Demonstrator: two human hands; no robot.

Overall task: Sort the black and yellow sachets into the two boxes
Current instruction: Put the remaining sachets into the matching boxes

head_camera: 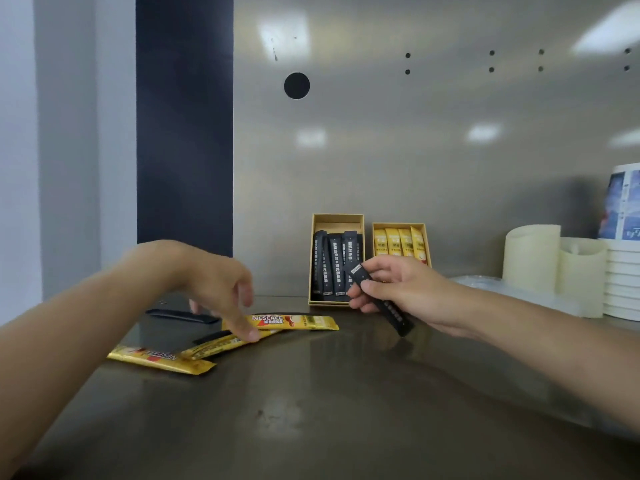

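Observation:
Two open yellow boxes stand against the back wall: the left box point(337, 221) holds several black sachets, the right box point(400, 226) several yellow ones. My right hand point(398, 285) pinches a black sachet point(389, 308) just in front of the left box. My left hand point(221, 285) reaches down with straight fingers, a fingertip touching a yellow sachet point(221, 342). Two more yellow sachets lie on the counter, one at the back point(298, 322) and one nearer me point(159, 360). One black sachet point(180, 315) lies behind my left hand, and another point(209, 337) is partly covered by the yellow ones.
The grey metal counter point(311, 410) stretches toward me. At the right stand two cream cylindrical candles point(531, 258), a stack of white paper cups point(623, 282) and some clear plastic lids point(485, 284). A dark vertical panel point(183, 133) rises at the back left.

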